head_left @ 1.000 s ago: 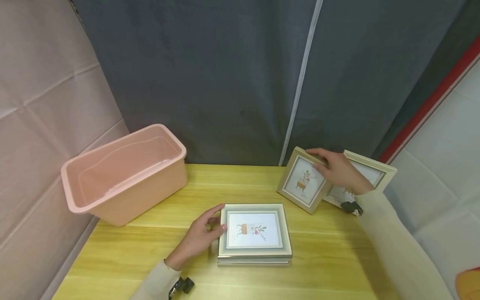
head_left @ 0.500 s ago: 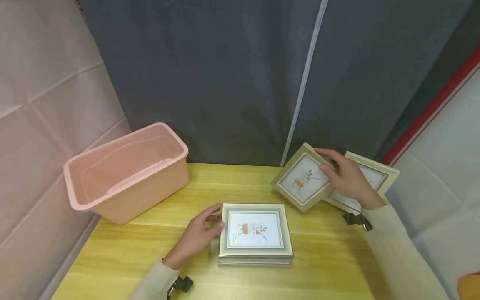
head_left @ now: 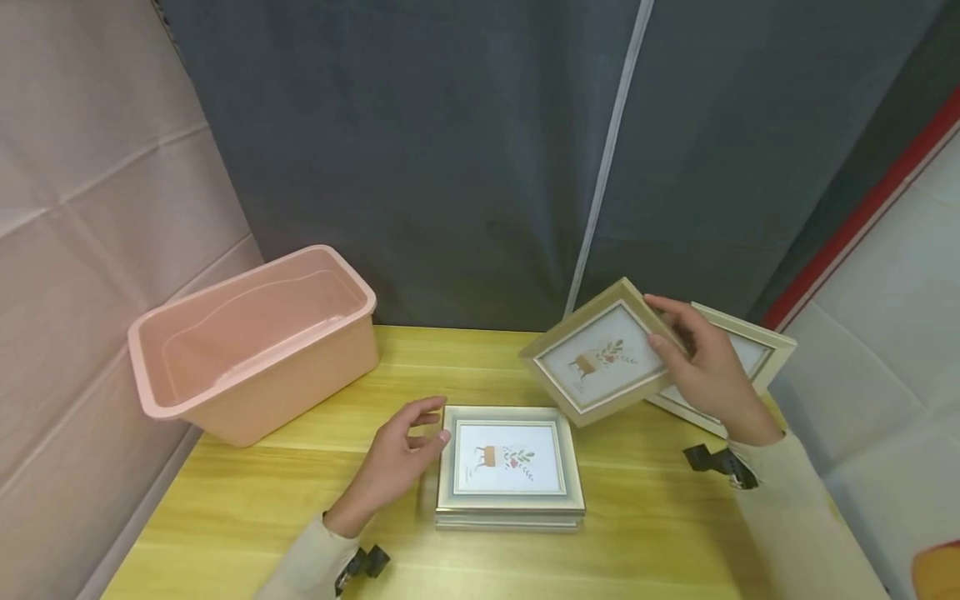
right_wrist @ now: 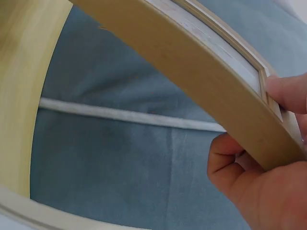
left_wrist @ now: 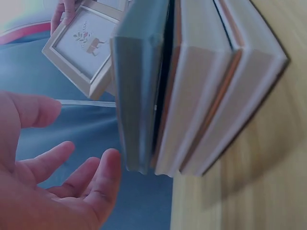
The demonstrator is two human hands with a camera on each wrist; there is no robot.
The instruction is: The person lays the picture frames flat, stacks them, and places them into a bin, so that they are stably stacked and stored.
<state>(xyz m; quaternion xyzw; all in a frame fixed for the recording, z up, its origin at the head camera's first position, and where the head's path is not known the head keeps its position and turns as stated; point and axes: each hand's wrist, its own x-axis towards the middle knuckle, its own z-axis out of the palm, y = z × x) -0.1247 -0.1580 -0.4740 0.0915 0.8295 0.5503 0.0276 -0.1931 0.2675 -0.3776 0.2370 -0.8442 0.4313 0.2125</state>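
Three stacked frames (left_wrist: 190, 91) are countable only in the left wrist view.

The bin (head_left: 288, 379) stands on the table (head_left: 217, 533), behind and left of stacked frames (head_left: 510, 458).

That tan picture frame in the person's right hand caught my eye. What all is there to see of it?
The tan picture frame looks wooden, with thick sides and a pale inner lip around a white print of an orange-brown planter with leafy sprigs. It is tilted, its face toward the viewer, near the frame stack's far right corner; whether they touch is unclear. The right hand grips one end, thumb on the front, fingers curled behind.
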